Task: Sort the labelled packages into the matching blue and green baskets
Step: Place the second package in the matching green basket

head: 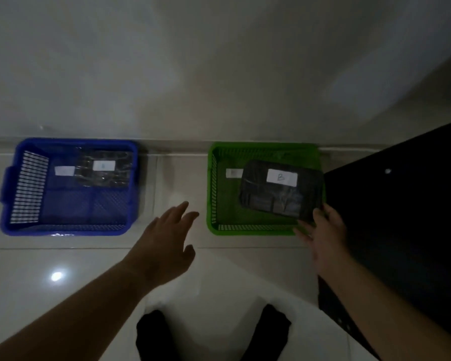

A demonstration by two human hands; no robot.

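A blue basket (71, 231) stands on the left and a green basket (245, 230) on the right, both against the wall. In the blue basket lies a clear-wrapped dark package (104, 175) with a white label, beside a white tag on the basket's floor. A black package (271, 196) with a white label marked "B" rests tilted in the green basket, overlapping its right rim. My right hand (328, 238) holds its near right corner. My left hand (167, 246) hovers open and empty over the floor between the two baskets.
Glossy white floor tiles (63, 295) run up to a pale wall. A large dark piece of furniture (401, 217) stands close against the green basket's right side. My two feet in dark socks (154, 334) show at the bottom.
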